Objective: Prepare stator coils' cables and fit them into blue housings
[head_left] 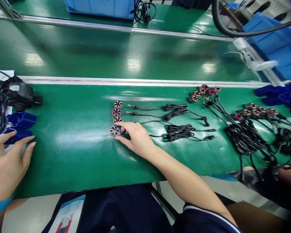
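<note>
Four small ring-shaped motor stators with copper or red windings lie in a column on the green bench, each with a black cable trailing right. The thumb and index finger of my right hand [137, 137] close around the edges of the lowest stator [114, 131]. Just above it, a copper-wound stator [117, 120] is partly hidden by my index finger. Higher up are a red-wound stator [116, 112] and a copper-wound stator [117, 104]. At the left, my left hand [8, 161] has its fingers spread over a blue plastic housing [20, 133]; whether they touch it I cannot tell. Another blue housing [22, 119] lies behind.
A black pump-like unit [20, 92] with a coiled cable stands at the far left on paper. To the right lie bundles of stators [205, 92] and coiled black cables [244, 137]. Several blue housings [276, 94] sit beyond. A white ledge [111, 81] runs behind.
</note>
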Action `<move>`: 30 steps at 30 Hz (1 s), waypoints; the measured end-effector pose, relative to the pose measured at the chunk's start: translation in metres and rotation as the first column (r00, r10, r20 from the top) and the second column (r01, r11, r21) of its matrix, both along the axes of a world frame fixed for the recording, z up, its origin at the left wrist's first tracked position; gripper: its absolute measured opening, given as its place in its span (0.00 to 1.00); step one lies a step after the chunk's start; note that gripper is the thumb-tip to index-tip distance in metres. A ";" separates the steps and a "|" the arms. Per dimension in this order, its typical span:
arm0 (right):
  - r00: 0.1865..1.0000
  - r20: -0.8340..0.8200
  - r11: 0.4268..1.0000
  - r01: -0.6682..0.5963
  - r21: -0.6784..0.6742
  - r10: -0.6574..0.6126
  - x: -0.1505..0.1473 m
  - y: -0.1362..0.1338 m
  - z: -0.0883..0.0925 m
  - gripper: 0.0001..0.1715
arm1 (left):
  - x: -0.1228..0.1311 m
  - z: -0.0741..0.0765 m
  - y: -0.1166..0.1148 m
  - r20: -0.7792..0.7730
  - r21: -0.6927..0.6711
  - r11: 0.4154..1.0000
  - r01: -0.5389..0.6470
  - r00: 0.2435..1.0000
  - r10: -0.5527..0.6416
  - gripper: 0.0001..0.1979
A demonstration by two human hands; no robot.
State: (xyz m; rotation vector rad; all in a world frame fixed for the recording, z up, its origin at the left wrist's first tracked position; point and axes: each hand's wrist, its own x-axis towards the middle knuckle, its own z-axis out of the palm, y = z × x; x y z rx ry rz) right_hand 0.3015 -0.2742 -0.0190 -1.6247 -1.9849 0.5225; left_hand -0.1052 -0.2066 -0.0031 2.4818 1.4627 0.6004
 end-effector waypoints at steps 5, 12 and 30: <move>0.998 -0.056 1.000 0.001 0.031 0.001 -0.003 -0.002 -0.003 0.24 | 0.032 0.006 -0.006 -0.222 0.123 0.988 0.090 0.973 -0.061 0.29; 0.998 -0.039 0.996 0.044 0.072 -0.041 -0.002 -0.006 0.003 0.17 | 0.131 0.000 0.011 -0.054 0.112 0.750 0.652 0.757 -0.651 0.21; 0.998 0.052 0.985 0.029 0.172 -0.038 0.009 -0.011 0.019 0.15 | 0.161 -0.015 0.014 0.387 -0.156 0.843 0.514 0.817 -0.427 0.47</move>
